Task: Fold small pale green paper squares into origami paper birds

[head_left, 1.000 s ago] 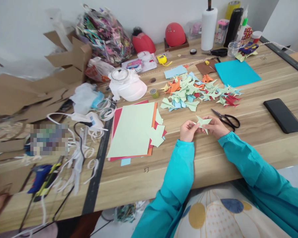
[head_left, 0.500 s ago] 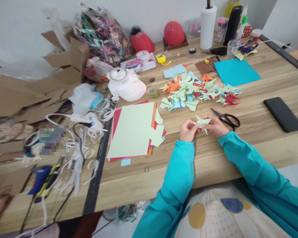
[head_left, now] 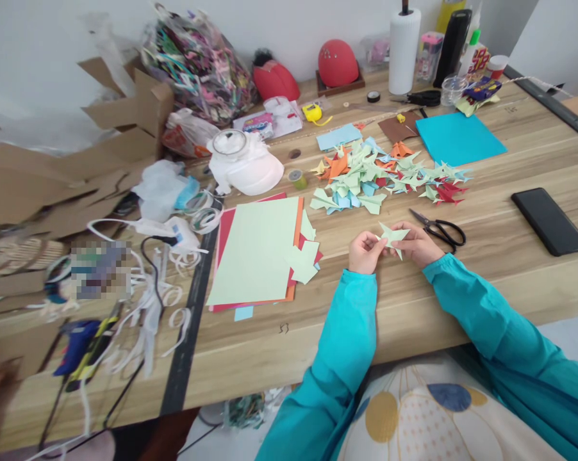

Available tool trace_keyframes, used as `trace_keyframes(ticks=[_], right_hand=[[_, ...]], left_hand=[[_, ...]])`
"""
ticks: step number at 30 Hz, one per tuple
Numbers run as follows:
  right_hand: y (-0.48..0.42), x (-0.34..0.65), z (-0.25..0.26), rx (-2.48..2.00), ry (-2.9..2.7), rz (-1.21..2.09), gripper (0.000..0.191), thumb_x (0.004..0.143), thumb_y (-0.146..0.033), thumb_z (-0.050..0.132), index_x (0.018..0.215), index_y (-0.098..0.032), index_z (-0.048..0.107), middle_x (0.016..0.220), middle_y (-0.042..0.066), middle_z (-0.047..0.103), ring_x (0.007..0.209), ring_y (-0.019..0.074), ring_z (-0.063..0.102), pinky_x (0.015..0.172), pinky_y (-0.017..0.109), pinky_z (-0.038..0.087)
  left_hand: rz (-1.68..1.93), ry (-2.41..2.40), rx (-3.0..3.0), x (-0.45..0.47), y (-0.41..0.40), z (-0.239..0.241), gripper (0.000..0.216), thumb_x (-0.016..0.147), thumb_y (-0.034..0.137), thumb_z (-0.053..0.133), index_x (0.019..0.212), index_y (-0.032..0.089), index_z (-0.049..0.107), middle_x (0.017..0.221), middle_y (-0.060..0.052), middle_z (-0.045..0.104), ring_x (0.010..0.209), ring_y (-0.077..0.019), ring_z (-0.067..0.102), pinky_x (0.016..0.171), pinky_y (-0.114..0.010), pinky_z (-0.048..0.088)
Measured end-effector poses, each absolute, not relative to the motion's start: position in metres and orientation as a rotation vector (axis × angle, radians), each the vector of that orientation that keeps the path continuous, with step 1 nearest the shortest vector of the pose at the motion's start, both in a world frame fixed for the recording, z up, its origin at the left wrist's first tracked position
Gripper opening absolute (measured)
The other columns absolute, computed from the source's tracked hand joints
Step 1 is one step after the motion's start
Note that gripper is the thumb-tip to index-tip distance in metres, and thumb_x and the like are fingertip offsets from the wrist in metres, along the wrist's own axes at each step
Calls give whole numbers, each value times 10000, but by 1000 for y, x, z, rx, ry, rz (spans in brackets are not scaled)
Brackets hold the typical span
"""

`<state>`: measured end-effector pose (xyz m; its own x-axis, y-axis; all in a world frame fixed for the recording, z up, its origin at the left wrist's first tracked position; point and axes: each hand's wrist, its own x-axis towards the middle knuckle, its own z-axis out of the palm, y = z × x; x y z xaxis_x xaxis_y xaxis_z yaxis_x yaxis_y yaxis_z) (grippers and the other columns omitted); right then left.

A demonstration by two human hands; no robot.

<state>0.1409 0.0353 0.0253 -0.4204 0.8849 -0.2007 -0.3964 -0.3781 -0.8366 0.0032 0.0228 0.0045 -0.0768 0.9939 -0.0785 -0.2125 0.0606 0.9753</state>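
Folded paper (head_left: 391,235), between left hand (head_left: 364,253) and right hand (head_left: 420,246)

Folded paper (head_left: 392,235) is kinda pale mint, turquoise sheet (head_left: 462,139) at its 1 o'clock, mustard-and-navy ovals on lap fabric (head_left: 421,416) at 6.

A black phone (head_left: 551,221) lies on the desk (head_left: 250,358). At the back, one white roll (head_left: 404,56) stands upright near black tape (head_left: 373,97).
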Motion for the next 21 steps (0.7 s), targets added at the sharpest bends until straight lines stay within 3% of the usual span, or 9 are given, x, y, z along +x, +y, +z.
trace_keyframes(ticks=[21], right_hand=[[36,141,21,-896,-956,1838,397,511,-171,752,816,-163,497,548,-32,599,449,124,551,455,248,389]], left_hand=[[1235,1087,750,4,24,5,377,505,409,737,592,145,483,459,17,584,372,-115,541,433,-241,460]])
